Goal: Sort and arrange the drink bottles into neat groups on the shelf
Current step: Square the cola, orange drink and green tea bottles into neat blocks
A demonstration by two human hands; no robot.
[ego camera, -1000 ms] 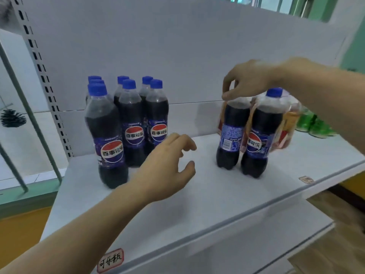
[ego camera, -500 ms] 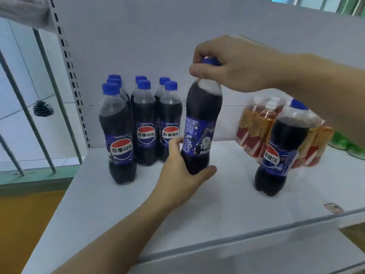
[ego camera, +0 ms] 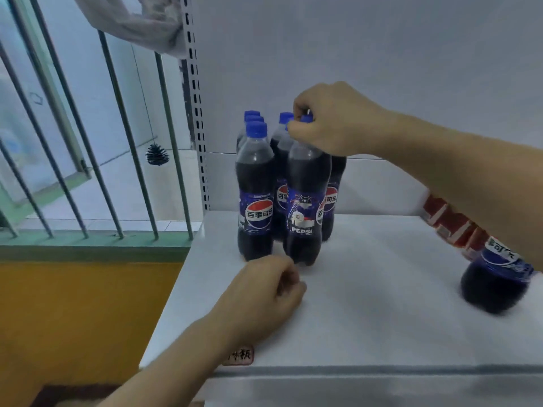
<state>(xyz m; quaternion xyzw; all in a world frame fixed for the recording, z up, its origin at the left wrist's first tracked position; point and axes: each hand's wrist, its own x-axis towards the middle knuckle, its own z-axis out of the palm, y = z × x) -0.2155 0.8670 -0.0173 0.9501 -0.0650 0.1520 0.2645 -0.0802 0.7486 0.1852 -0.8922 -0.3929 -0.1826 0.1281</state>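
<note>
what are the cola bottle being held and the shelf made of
Cola bottle: looks like clear glossy plastic, with highlights on its shoulder and dark drink showing through; blue cap, likely plastic. Shelf: smooth matte white surface, probably painted metal, though that is uncertain.

Soft, even daylight — edges warped, lower right motion-blurred.
</note>
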